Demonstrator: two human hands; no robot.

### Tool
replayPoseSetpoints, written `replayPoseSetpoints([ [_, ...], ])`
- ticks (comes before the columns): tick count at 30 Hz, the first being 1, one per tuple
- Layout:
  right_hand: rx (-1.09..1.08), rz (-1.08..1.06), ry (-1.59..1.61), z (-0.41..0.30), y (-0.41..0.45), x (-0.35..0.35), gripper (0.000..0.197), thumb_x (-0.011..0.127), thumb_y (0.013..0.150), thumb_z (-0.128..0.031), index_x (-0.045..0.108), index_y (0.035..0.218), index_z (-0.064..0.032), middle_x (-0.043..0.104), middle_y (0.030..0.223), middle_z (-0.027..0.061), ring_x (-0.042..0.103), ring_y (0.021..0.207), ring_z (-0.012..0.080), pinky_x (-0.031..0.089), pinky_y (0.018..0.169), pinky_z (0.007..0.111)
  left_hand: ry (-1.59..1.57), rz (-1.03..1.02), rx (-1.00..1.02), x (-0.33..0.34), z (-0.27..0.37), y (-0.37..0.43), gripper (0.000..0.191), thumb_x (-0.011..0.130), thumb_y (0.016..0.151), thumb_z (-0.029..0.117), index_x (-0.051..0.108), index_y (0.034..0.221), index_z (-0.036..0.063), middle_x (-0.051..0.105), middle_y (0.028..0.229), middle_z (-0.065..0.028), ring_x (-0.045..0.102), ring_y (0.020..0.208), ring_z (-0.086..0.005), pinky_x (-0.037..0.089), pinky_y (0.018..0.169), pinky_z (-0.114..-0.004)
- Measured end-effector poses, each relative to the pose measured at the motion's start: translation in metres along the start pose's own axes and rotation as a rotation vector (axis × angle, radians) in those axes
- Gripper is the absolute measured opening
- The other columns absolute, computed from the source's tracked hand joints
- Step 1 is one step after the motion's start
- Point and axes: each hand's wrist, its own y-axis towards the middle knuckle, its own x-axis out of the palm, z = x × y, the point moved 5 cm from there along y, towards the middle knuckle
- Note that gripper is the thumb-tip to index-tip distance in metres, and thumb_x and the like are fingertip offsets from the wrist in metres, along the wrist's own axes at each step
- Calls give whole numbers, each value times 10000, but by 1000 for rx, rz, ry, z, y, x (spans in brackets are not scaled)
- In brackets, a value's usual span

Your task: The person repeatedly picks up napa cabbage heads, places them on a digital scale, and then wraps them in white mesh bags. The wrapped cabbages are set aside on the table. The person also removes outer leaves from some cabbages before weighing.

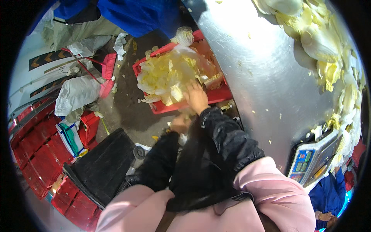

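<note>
Loose pale-yellow cabbage leaves point(165, 75) are heaped in a red plastic crate point(165, 108) on the floor, beside a metal table. My right hand point(197, 97) reaches over the crate's near rim, its fingers at the right side of the leaf heap. A small dark patch shows past its fingertips; what it is I cannot tell. My left hand point(180, 124) is blurred, just outside the crate's near rim and lower than the right hand. Whether it holds something cannot be made out. A cabbage piece point(184, 36) rests at the crate's far edge.
At right, the metal table point(249, 72) bears cabbage heads point(318, 40) and a digital scale point(307, 159). A black bin point(101, 162), red crates point(40, 156), a pink broom point(109, 65) and a white sack point(76, 92) stand left. A person in blue point(327, 194) is lower right.
</note>
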Motion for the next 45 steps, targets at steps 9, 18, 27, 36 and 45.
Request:
replayPoseSetpoints([
  [9, 120, -134, -338, 211, 174, 160, 366, 581, 770, -243, 587, 998, 43, 631, 801, 230, 623, 808, 363, 483, 679, 472, 382, -263, -161, 150, 43, -77, 594, 548, 843, 210, 337, 1389, 310, 192, 1493, -141, 201, 1358, -393, 274, 907, -727],
  [18, -59, 508, 168, 191, 143, 158, 186, 693, 748, -185, 621, 800, -22, 617, 766, 135, 585, 759, 308, 451, 712, 391, 166, -289, -231, 133, 44, -78, 691, 684, 773, 321, 365, 1383, 254, 149, 1511, -118, 94, 1388, -378, 200, 993, -695],
  [27, 717, 706, 403, 140, -122, -3, 260, 637, 854, -131, 581, 1061, 15, 627, 1007, 113, 587, 910, 226, 463, 810, 357, 130, -50, -275, 191, 21, -93, 442, 651, 777, 317, 561, 1187, 178, 341, 1409, -94, 262, 1338, -330, 245, 958, -710],
  [36, 283, 224, 404, 31, -170, -79, 147, 649, 829, -66, 511, 851, -21, 566, 819, 51, 510, 726, 137, 423, 677, 279, 53, -114, -301, 182, 25, -157, 558, 687, 775, 237, 482, 1286, 143, 314, 1424, -135, 314, 1304, -347, 306, 1003, -616],
  [45, -232, 32, 282, -35, -258, -189, 230, 683, 698, -28, 455, 710, -59, 519, 712, 88, 533, 646, 217, 432, 605, 293, 105, -171, -210, 153, 34, -157, 514, 705, 773, 262, 535, 1241, 133, 494, 1225, -118, 472, 1143, -346, 399, 906, -576],
])
